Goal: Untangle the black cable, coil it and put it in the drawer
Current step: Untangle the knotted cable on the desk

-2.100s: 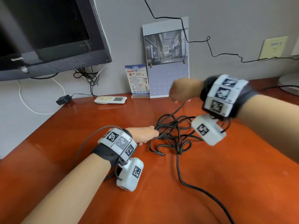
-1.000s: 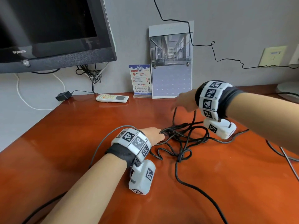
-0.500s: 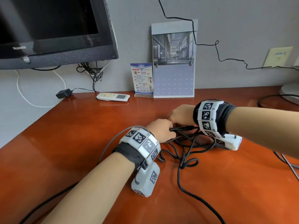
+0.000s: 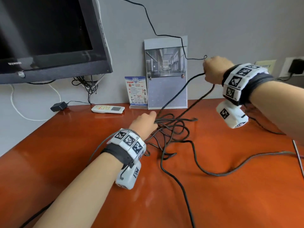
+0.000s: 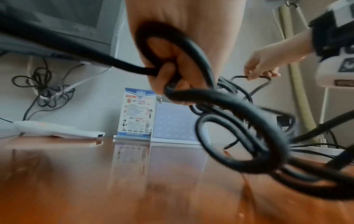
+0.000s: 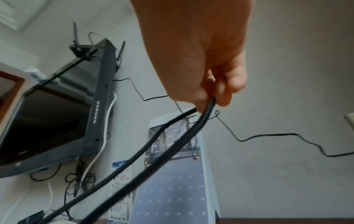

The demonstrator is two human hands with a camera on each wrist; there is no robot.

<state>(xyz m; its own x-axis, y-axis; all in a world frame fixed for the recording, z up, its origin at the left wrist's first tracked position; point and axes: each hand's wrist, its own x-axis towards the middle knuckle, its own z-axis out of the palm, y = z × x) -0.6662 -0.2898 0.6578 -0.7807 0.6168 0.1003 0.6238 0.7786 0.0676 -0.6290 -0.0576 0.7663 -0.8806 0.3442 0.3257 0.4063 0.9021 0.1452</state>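
Observation:
The black cable (image 4: 174,129) lies tangled in loose loops on the red-brown desk (image 4: 82,145). My left hand (image 4: 144,123) rests low at the tangle's left edge, its fingers curled round strands of the black cable (image 5: 191,94). My right hand (image 4: 213,69) is raised above the desk near the wall and pinches a doubled strand of the black cable (image 6: 172,136), which slopes down to the tangle. A long run of cable trails toward the front edge and another to the right. No drawer is in view.
A black monitor (image 4: 46,37) hangs at the upper left. A white remote (image 4: 107,109), a small leaflet stand (image 4: 137,92) and a calendar (image 4: 166,74) stand along the wall. A thin wire (image 4: 164,35) crosses the wall. A black adapter (image 4: 58,106) lies at the desk's back left.
My right hand has risen from the tangle up toward the wall, lifting a doubled strand with it. The left hand stays on the tangle's left side.

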